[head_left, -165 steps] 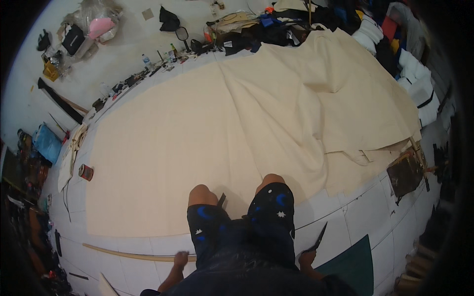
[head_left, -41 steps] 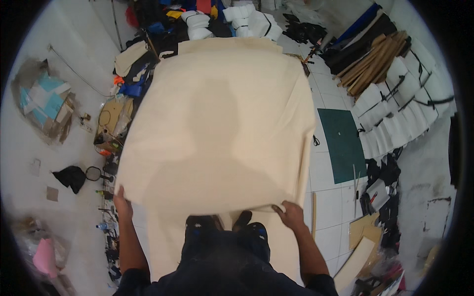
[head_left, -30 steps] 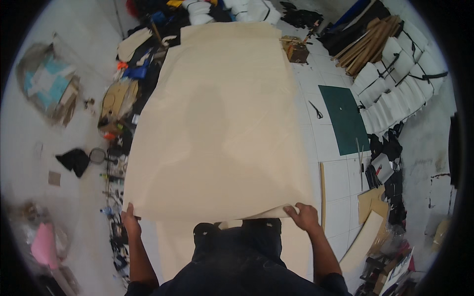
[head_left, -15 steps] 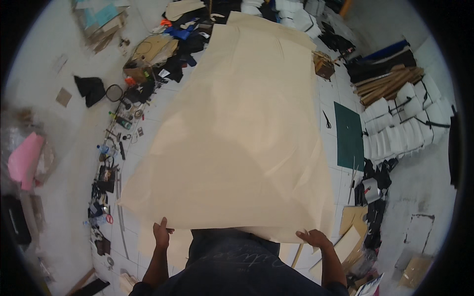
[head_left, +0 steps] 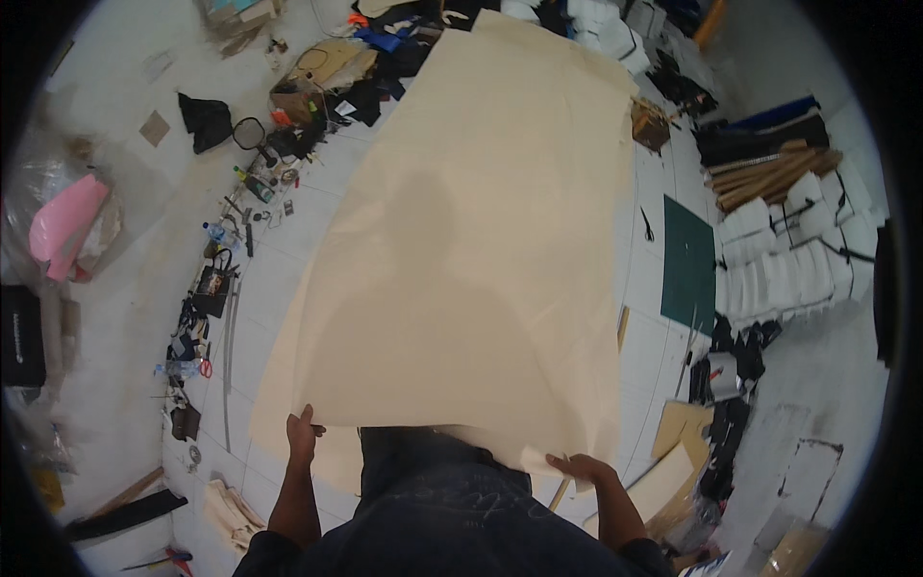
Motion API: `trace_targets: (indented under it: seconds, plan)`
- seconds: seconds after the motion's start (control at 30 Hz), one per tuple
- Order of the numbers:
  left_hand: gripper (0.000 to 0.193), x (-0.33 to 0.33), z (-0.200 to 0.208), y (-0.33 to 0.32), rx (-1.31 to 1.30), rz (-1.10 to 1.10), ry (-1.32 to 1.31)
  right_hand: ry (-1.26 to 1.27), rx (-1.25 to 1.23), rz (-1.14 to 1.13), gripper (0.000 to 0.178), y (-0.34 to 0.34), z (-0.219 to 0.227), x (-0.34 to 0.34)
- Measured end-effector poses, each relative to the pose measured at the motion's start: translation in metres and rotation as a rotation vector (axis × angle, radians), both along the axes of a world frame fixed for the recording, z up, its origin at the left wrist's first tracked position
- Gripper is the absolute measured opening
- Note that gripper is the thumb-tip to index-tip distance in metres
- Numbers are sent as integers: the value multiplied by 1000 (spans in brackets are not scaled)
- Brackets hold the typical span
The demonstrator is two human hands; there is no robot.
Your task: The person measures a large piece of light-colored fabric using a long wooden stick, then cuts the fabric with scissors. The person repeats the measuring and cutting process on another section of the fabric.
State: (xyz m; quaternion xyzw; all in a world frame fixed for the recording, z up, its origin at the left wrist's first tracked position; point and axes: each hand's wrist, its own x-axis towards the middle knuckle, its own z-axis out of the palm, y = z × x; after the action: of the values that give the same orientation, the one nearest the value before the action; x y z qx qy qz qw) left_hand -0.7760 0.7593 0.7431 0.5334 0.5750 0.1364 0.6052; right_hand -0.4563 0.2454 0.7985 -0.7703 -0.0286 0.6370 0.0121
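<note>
A large beige sheet of fabric (head_left: pixel 452 240) stretches from my waist away across the tiled floor, with my shadow falling over its middle. My left hand (head_left: pixel 304 431) pinches its near left corner. At the near right corner my right hand (head_left: pixel 582 467) grips the edge, where a small flap of the sheet folds up beside the fingers. Under the held sheet, more beige material shows along the left side and near my body. The near edge hangs in front of my dark shirt, slightly slack between the two hands.
On the right lie black scissors (head_left: pixel 647 225), a green cutting mat (head_left: pixel 688 264), white bundles (head_left: pixel 777 271) and brown rolls (head_left: pixel 775 178). Bottles, tools and a black bag (head_left: pixel 213 289) line the left side. A wooden box (head_left: pixel 650 127) stands by the sheet's far right edge.
The sheet's near edge has shifted and straightened on the left, and its right corner now folds up at my right hand. My view has turned slightly. Both hands keep their hold.
</note>
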Motion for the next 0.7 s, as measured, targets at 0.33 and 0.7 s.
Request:
trace_targets:
  seconds: [0.33,0.7]
  plan:
    - [36,-27,-33,-26,58,-121,133,-107,163,-43,108,-73,-73,-49]
    - [56,75,2,19,279,-540,499,-508,298,-7,84,-71,-88,-4]
